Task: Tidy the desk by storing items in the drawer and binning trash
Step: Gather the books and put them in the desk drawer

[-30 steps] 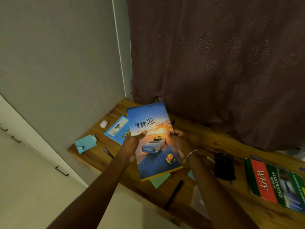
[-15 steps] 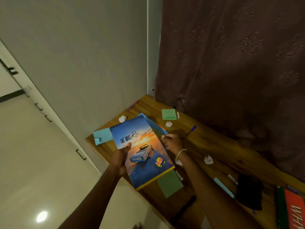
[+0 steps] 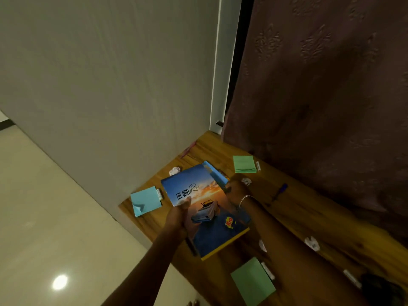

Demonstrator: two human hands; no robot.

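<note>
A blue notebook (image 3: 207, 208) with a car and sunset on its cover is held low over the wooden desk (image 3: 309, 217). My left hand (image 3: 180, 215) grips its left edge, thumb on the cover. My right hand (image 3: 237, 189), a bracelet at the wrist, holds the far right edge near the top corner. A second blue book (image 3: 217, 173) lies on the desk under the notebook's far end, only its edge showing.
On the desk lie a blue sticky pad (image 3: 145, 200), two green pads (image 3: 244, 164) (image 3: 254, 281), crumpled paper balls (image 3: 174, 171) (image 3: 246, 181) (image 3: 312, 242), a blue pen (image 3: 279, 191) and a black pen (image 3: 191, 246). A wall stands left, a dark curtain (image 3: 331, 85) behind.
The notebook has come down and to the left, toward the desk corner over the other blue book. The view has swung left, so the green book is out of frame.
</note>
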